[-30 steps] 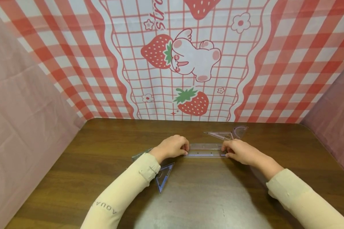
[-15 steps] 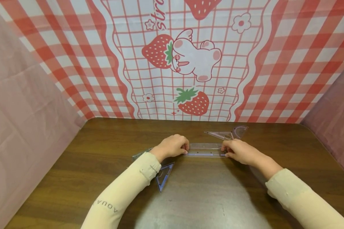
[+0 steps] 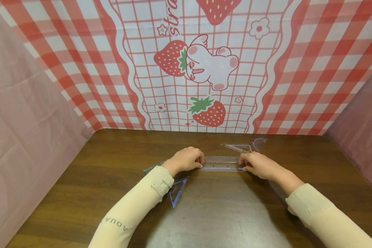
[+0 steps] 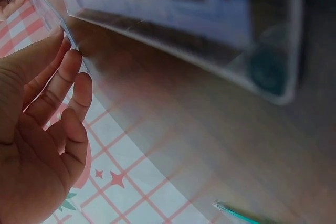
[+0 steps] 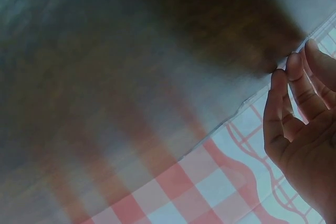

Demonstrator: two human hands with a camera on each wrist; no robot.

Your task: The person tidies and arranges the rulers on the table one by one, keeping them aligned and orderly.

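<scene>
A clear plastic ruler [image 3: 220, 159] lies crosswise over the table between the two hands. My left hand [image 3: 187, 159] pinches its left end between thumb and fingers; in the left wrist view, the ruler [image 4: 58, 17] shows edge-on at the fingertips. At the other end, my right hand [image 3: 260, 166] pinches the ruler, its fingertips [image 5: 279, 77] bunched against the edge in the right wrist view. Under the left forearm lies a blue-edged set square [image 3: 174, 200], partly covered by the sleeve.
Behind the right hand lie a pale set square [image 3: 230, 146] and a small protractor [image 3: 259, 143]. A teal-edged clear piece [image 3: 152, 167] shows partly behind the left wrist. A checked strawberry cloth [image 3: 210, 113] hangs at the back edge of the wooden table [image 3: 111, 165].
Both hands keep their hold on the ruler's ends and have hardly moved. The head view has shifted slightly.
</scene>
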